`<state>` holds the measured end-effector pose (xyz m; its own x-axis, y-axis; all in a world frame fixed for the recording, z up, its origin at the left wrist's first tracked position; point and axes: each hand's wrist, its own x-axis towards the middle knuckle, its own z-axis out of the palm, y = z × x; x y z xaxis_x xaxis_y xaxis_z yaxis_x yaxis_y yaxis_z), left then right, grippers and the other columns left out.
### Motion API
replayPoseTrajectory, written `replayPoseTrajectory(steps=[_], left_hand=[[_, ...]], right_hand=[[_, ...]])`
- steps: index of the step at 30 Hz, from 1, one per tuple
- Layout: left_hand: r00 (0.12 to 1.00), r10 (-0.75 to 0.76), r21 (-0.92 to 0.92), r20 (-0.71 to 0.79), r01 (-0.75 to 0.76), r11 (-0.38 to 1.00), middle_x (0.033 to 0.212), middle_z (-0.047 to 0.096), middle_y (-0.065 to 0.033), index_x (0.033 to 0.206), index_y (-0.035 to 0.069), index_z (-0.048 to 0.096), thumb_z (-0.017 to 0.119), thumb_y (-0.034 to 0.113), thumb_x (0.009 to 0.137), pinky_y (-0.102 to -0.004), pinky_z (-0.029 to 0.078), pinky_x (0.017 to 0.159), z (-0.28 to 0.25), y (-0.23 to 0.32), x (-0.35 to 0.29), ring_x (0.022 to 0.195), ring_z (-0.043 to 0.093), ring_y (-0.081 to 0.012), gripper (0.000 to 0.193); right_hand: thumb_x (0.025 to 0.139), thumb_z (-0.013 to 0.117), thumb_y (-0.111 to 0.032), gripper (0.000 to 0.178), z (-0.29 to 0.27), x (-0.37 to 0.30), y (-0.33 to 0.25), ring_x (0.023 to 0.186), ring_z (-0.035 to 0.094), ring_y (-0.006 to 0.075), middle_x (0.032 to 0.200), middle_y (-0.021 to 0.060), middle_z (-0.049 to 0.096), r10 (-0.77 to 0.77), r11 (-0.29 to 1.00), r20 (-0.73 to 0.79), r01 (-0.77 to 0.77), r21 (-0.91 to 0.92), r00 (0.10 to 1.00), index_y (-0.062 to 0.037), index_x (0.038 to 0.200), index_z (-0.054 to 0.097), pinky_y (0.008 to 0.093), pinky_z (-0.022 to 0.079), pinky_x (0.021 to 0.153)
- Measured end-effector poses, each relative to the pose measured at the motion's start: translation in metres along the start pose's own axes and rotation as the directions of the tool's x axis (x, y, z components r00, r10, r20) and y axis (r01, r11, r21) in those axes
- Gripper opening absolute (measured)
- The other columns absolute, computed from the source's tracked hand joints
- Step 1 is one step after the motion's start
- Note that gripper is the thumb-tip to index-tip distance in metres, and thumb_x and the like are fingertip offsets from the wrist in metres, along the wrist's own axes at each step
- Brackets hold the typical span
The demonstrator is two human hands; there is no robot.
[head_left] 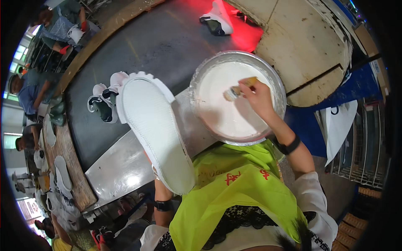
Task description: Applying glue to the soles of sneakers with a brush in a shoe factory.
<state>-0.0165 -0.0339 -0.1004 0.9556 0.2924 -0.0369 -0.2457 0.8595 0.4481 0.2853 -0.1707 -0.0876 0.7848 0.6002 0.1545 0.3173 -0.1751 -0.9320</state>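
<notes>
My right hand (258, 98) is closed around a short brush (231, 93) with a yellowish handle. It hangs over a round metal basin (281, 90) of milky white liquid (228, 119); whether the bristles touch the liquid I cannot tell. My left hand (155, 171), mostly hidden, holds up a white shoe (153, 117) from beneath. The shoe's pale sole faces upward, with a scalloped edge at its far end. Just beyond it, a pair of white and dark green shoes (104, 107) sits on the dark belt.
A dark conveyor belt (138, 54) runs beyond a shiny metal ledge (121, 167). Another white shoe (217, 21) lies under red light at the far end. Soles (63, 175) rest on a wooden board at left, where several people work. A wire rack (360, 167) stands right.
</notes>
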Motion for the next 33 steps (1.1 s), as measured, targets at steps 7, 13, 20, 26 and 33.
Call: replayPoseTrajectory(steps=[7, 13, 20, 26, 33], left_hand=[[0.998, 0.059, -0.027, -0.033, -0.059, 0.998, 0.125, 0.056, -0.0159, 0.135, 0.007, 0.044, 0.038, 0.044, 0.095, -0.0417, 0.045, 0.098, -0.014, -0.01, 0.029, 0.115, 0.055, -0.0288, 0.056], [0.992, 0.119, -0.02, -0.038, -0.12, 0.993, 0.125, 0.056, -0.0158, 0.135, 0.007, 0.045, 0.034, 0.044, 0.095, -0.0412, 0.045, 0.097, -0.02, -0.02, 0.011, 0.113, 0.055, -0.0291, 0.055], [0.846, -0.134, -0.033, -0.516, 0.137, 0.99, 0.133, 0.05, -0.0153, 0.14, 0.008, 0.038, 0.029, 0.057, 0.094, -0.0405, 0.047, 0.096, 0.013, -0.013, 0.014, 0.115, 0.055, -0.0286, 0.068], [0.902, -0.167, 0.013, -0.398, 0.187, 0.982, 0.141, 0.044, -0.0127, 0.145, 0.011, 0.032, 0.028, 0.06, 0.094, -0.0402, 0.041, 0.103, 0.024, -0.01, 0.023, 0.124, 0.049, -0.027, 0.071], [0.857, -0.163, 0.112, -0.489, 0.247, 0.962, 0.139, 0.047, -0.0132, 0.144, 0.009, 0.033, 0.028, 0.058, 0.095, -0.0387, 0.044, 0.1, 0.02, -0.008, 0.025, 0.121, 0.052, -0.0264, 0.069]], right_hand=[[0.086, 0.059, -0.021, 0.022, 0.023, 0.008, -0.011, 0.077, 0.062, 0.0393, 0.082, 0.0205, 0.065, 0.058, 0.87, 0.147, 0.022, -0.493, 0.987, 0.0, 0.089, 0.062, 0.045, 0.049, 0.069], [0.087, 0.061, -0.016, 0.018, 0.002, 0.021, -0.023, 0.073, 0.063, 0.0328, 0.078, 0.0179, 0.064, -0.078, 0.996, 0.039, 0.079, -0.03, 0.996, 0.002, 0.089, 0.061, 0.0367, 0.049, 0.068], [0.088, 0.06, -0.003, 0.005, 0.017, 0.014, -0.08, 0.075, 0.061, 0.018, 0.088, 0.0093, 0.061, -0.278, 0.946, -0.014, 0.276, 0.172, 0.961, 0.0014, 0.09, 0.06, 0.0288, 0.047, 0.067], [0.09, 0.058, -0.003, 0.007, 0.016, -0.01, -0.119, 0.084, 0.06, 0.0148, 0.092, 0.0076, 0.06, -0.377, 0.921, 0.255, 0.332, 0.202, 0.891, 0.0014, 0.095, 0.059, 0.0265, 0.048, 0.072], [0.093, 0.056, -0.018, 0.022, 0.026, 0.045, -0.096, 0.077, 0.066, 0.0174, 0.085, 0.0108, 0.065, -0.187, 0.947, 0.172, 0.131, 0.293, 0.967, 0.0029, 0.098, 0.059, 0.0282, 0.051, 0.068]])
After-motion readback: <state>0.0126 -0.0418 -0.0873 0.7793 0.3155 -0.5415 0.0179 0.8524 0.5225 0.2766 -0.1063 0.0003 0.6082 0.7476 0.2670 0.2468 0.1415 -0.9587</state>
